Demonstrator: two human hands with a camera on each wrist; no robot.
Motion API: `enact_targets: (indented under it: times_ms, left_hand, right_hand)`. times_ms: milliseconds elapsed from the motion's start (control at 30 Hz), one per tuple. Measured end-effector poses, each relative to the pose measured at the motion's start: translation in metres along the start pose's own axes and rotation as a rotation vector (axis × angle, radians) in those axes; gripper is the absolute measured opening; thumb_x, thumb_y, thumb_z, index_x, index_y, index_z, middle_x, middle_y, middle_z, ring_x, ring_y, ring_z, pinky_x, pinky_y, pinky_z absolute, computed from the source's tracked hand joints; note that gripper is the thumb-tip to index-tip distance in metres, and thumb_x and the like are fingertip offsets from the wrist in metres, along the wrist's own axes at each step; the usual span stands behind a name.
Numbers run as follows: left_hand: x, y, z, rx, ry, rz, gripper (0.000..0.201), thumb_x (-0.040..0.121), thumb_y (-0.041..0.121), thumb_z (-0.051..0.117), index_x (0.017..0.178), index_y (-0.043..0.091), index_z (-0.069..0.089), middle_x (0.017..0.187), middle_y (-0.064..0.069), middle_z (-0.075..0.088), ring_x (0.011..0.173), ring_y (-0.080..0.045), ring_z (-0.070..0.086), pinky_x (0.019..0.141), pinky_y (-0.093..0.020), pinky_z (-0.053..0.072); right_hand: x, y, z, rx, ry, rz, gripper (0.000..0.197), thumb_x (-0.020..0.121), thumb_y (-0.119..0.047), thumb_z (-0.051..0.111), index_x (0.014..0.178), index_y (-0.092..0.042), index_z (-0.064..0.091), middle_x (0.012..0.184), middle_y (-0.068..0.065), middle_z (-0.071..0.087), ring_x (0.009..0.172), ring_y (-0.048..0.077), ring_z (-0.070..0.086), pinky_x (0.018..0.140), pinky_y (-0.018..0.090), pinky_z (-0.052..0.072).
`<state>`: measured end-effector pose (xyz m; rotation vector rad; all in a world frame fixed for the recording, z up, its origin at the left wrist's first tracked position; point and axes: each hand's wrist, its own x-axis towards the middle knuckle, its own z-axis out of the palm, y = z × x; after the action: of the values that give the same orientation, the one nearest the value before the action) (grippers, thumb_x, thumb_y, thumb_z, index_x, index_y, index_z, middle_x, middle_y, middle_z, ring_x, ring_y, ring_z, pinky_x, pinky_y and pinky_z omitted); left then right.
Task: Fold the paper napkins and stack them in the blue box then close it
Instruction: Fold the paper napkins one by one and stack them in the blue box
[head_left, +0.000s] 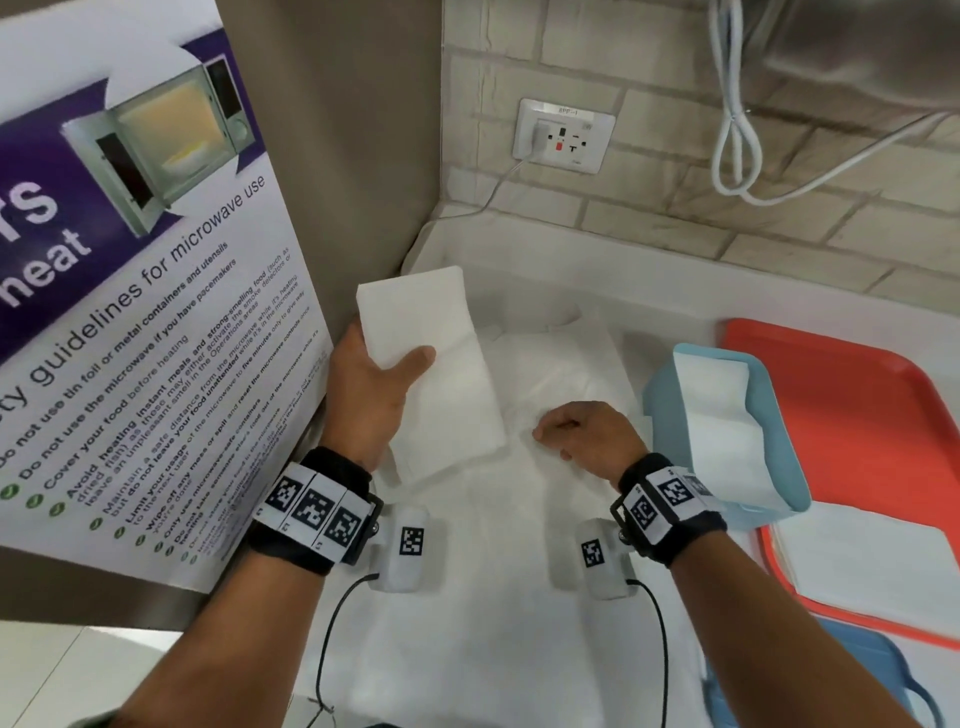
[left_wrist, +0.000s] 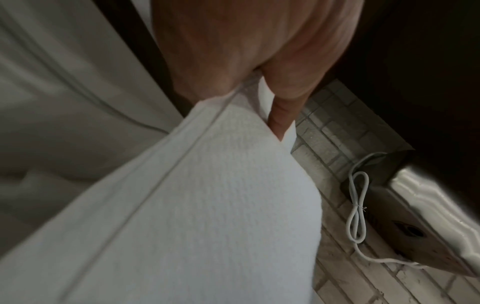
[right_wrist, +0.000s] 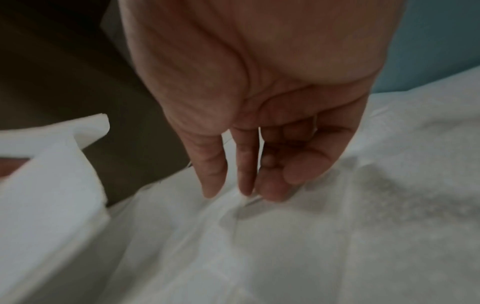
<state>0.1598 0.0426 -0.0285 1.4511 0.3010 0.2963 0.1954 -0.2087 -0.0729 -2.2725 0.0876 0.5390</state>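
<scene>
The folded napkin (head_left: 431, 364), left of centre, is thin, soft and weightless, so it flops unless held across its width; the left hand (head_left: 371, 387) grips it thumb-over. The right hand's (head_left: 587, 431) fingertips pinch a loose sheet (head_left: 561, 364) on the desk (head_left: 675, 296). The blue box (head_left: 670, 410) at right holds folded ones.

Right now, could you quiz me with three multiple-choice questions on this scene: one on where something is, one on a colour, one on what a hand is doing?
1. Where is the blue box?
A. right of the right hand
B. on the wall
C. under the poster

2. What colour is the tray?
A. green
B. red-orange
C. black

3. What is the left hand doing?
A. resting flat
B. pointing
C. holding a folded napkin

Answers: A, the box stands beside that hand; B, its surface is red-orange; C, thumb and fingers grip the napkin.
</scene>
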Motion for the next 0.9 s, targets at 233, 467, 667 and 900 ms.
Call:
enact_targets:
  times_ms: [233, 467, 667, 900]
  left_hand:
    - [0.002, 0.000, -0.005, 0.107, 0.036, 0.045, 0.043, 0.081, 0.011, 0.083, 0.118, 0.021, 0.065, 0.114, -0.001, 0.075, 0.106, -0.020, 0.072, 0.095, -0.050, 0.059]
    - [-0.010, -0.013, -0.004, 0.024, -0.018, -0.016, 0.043, 0.088, -0.003, 0.076, 0.124, 0.017, 0.065, 0.116, -0.001, 0.075, 0.107, -0.017, 0.072, 0.089, -0.031, 0.058]
    - [-0.011, -0.014, -0.013, 0.014, -0.009, -0.033, 0.041, 0.087, -0.002, 0.077, 0.122, 0.017, 0.065, 0.114, -0.001, 0.076, 0.105, -0.017, 0.073, 0.087, -0.032, 0.057]
    - [-0.007, -0.014, -0.010, -0.058, -0.041, -0.094, 0.038, 0.086, 0.000, 0.078, 0.121, 0.012, 0.071, 0.114, -0.002, 0.078, 0.107, -0.021, 0.074, 0.093, -0.038, 0.058]
  right_hand:
    - [0.016, -0.018, 0.018, -0.123, 0.092, 0.092, 0.066, 0.084, -0.065, 0.067, 0.132, -0.019, 0.060, 0.131, -0.001, 0.062, 0.122, 0.023, 0.058, 0.104, 0.038, 0.045]
    - [0.051, -0.040, 0.020, 0.006, 0.158, 0.234, 0.059, 0.091, -0.063, 0.058, 0.080, -0.006, 0.064, 0.078, 0.004, 0.065, 0.073, 0.023, 0.061, 0.067, 0.032, 0.044]
    - [0.058, -0.054, 0.013, -0.113, 0.258, 0.184, 0.031, 0.098, -0.042, 0.057, 0.113, -0.018, 0.070, 0.118, 0.006, 0.069, 0.102, 0.029, 0.062, 0.082, 0.029, 0.042]
    - [0.043, -0.035, -0.011, 0.050, 0.549, -0.161, 0.016, 0.097, -0.039, 0.059, 0.098, -0.028, 0.070, 0.089, -0.005, 0.070, 0.086, 0.023, 0.063, 0.079, 0.031, 0.046]
